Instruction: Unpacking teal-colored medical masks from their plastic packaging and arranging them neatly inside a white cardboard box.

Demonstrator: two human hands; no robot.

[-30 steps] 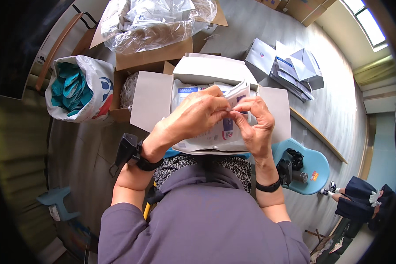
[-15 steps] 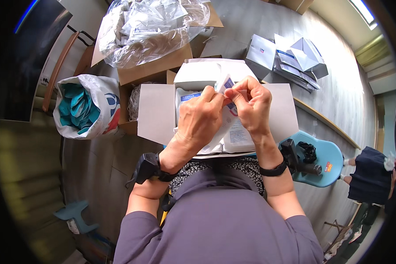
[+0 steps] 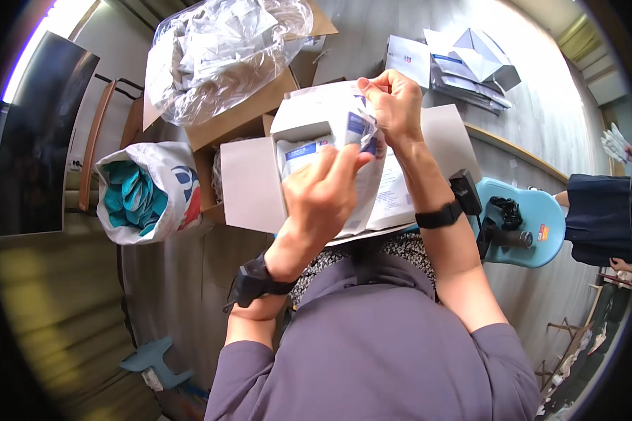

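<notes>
A white plastic packet [image 3: 367, 186] with blue and red printing is held up between my hands above an open white carton [image 3: 253, 186]. My left hand [image 3: 321, 188] pinches the packet near its upper part, with the fingers closed. Farther up and to the right, my right hand [image 3: 396, 109] is closed on the packet's upper edge, which looks crumpled and pulled; whether it is torn I cannot tell. Another white packet [image 3: 300, 154] with a blue label lies inside the carton at the left. My hands hide part of the carton's contents.
A cardboard box [image 3: 249, 102] lined with clear plastic holds many white packets at the far left. Beside it stands a white bag [image 3: 172, 228] of teal items. Flattened white boxes [image 3: 463, 74] lie far right. A blue stool [image 3: 541, 242] carries black gear; another person [image 3: 593, 214] stands beyond.
My right hand has moved up and away from my left, stretching the packet's top between them. My left hand has dropped slightly. The whole view has turned a little.
</notes>
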